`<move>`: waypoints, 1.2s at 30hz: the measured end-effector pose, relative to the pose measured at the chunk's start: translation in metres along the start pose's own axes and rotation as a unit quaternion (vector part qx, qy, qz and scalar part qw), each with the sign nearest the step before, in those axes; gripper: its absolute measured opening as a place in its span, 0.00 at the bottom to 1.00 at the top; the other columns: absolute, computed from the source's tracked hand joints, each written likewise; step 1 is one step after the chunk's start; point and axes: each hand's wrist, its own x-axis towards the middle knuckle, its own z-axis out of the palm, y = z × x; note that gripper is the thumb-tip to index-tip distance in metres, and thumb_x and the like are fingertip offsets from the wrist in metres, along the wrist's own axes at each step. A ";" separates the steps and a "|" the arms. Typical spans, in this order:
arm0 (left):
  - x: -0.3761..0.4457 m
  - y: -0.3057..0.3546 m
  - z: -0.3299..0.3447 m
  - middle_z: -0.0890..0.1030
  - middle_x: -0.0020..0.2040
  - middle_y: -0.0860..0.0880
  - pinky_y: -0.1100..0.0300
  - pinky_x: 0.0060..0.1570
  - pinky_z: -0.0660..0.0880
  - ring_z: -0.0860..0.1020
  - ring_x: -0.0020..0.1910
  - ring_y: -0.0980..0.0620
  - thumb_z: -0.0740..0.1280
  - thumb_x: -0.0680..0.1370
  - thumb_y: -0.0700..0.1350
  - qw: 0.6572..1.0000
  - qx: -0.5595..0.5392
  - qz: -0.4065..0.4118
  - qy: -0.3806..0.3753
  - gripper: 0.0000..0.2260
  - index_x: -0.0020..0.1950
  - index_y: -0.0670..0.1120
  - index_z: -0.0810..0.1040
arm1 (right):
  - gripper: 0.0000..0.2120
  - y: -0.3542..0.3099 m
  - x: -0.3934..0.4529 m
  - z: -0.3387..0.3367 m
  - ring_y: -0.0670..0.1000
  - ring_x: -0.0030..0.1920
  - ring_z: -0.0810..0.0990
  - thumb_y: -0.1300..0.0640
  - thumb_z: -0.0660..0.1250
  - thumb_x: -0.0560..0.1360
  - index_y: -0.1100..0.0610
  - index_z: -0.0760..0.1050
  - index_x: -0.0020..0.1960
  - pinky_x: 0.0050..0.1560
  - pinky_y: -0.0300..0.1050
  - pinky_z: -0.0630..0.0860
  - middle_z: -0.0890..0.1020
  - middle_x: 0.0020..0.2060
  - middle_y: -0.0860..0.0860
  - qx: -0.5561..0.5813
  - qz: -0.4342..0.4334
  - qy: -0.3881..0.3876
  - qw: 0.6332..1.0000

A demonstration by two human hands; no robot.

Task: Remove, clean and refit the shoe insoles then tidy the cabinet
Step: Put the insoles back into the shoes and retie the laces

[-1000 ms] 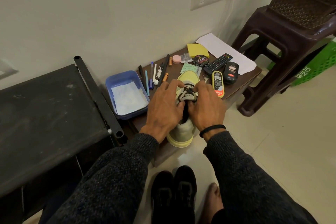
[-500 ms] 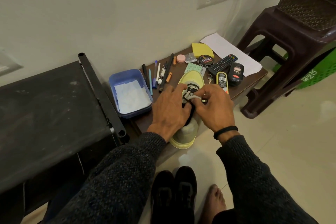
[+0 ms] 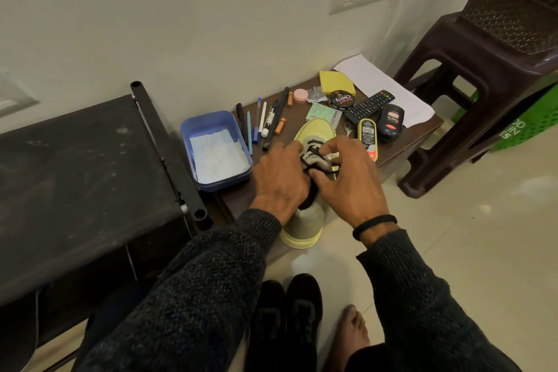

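— Shoe (image 3: 305, 220), where? Hands?
— On the counter (image 3: 401, 145); left hand (image 3: 279, 183) grips its collar, right hand (image 3: 350, 181) pinches the laces.
— Labels?
— "Cherry" on the polish tin (image 3: 341, 99)

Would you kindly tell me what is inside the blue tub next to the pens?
The blue tub holds a crumpled white tissue covering its floor; anything beneath the tissue is hidden.

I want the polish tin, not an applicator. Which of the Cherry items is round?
The round tin beside the yellow sponge; the black applicator and yellow applicator near the remote are oval.
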 end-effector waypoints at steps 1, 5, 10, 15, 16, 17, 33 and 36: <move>0.000 0.000 0.000 0.78 0.59 0.45 0.46 0.54 0.77 0.79 0.57 0.41 0.71 0.75 0.50 1.000 -0.017 -0.014 -0.018 0.20 0.66 0.52 0.73 | 0.17 -0.004 -0.008 -0.004 0.48 0.51 0.74 0.54 0.76 0.73 0.49 0.71 0.56 0.48 0.43 0.74 0.71 0.56 0.48 -0.016 0.005 -0.007 1.000; -0.001 -0.006 -0.013 0.77 0.65 0.46 0.44 0.61 0.75 0.76 0.63 0.42 0.71 0.75 0.52 0.992 -0.082 -0.019 -0.093 0.26 0.70 0.51 0.69 | 0.13 -0.016 -0.044 -0.020 0.50 0.48 0.74 0.44 0.68 0.77 0.47 0.69 0.56 0.43 0.40 0.68 0.70 0.53 0.50 -0.057 0.031 -0.082 0.994; -0.031 -0.013 -0.035 0.70 0.72 0.42 0.49 0.69 0.67 0.69 0.71 0.43 0.69 0.79 0.50 0.984 -0.112 0.014 -0.140 0.32 0.79 0.51 0.58 | 0.18 -0.037 -0.064 -0.029 0.48 0.47 0.78 0.39 0.68 0.76 0.41 0.69 0.62 0.41 0.41 0.72 0.79 0.50 0.46 -0.061 0.026 -0.289 0.955; -0.049 -0.021 -0.035 0.75 0.65 0.48 0.49 0.64 0.75 0.75 0.63 0.50 0.67 0.80 0.50 0.984 -0.148 0.093 -0.019 0.25 0.76 0.53 0.66 | 0.26 -0.034 -0.057 -0.031 0.50 0.46 0.82 0.41 0.72 0.74 0.46 0.65 0.65 0.46 0.49 0.80 0.81 0.49 0.49 0.020 0.125 -0.200 0.972; -0.048 -0.020 -0.034 0.76 0.64 0.49 0.49 0.61 0.77 0.77 0.60 0.52 0.67 0.79 0.50 0.984 -0.149 0.097 0.001 0.23 0.74 0.52 0.69 | 0.33 -0.030 -0.053 -0.032 0.50 0.49 0.81 0.39 0.75 0.71 0.46 0.64 0.69 0.45 0.47 0.79 0.81 0.53 0.49 0.026 0.130 -0.179 0.975; -0.048 -0.019 -0.034 0.77 0.62 0.50 0.50 0.60 0.78 0.78 0.58 0.53 0.67 0.80 0.51 0.983 -0.153 0.101 0.019 0.21 0.72 0.51 0.71 | 0.39 -0.026 -0.049 -0.031 0.49 0.50 0.80 0.37 0.77 0.69 0.47 0.63 0.72 0.44 0.45 0.77 0.79 0.55 0.49 0.029 0.133 -0.160 0.978; -0.031 -0.019 -0.026 0.81 0.59 0.52 0.53 0.57 0.79 0.80 0.53 0.55 0.70 0.79 0.47 0.980 -0.135 0.134 0.062 0.15 0.65 0.50 0.79 | 0.06 0.008 -0.005 -0.007 0.45 0.37 0.83 0.60 0.79 0.71 0.53 0.84 0.45 0.42 0.40 0.82 0.84 0.35 0.47 0.100 0.077 0.034 0.991; -0.029 -0.015 -0.029 0.83 0.56 0.52 0.53 0.56 0.80 0.80 0.52 0.55 0.70 0.79 0.46 0.978 -0.129 0.137 0.086 0.12 0.62 0.50 0.82 | 0.08 0.010 -0.003 -0.002 0.44 0.37 0.81 0.59 0.78 0.71 0.50 0.82 0.45 0.43 0.47 0.83 0.82 0.35 0.43 0.026 0.038 0.049 0.998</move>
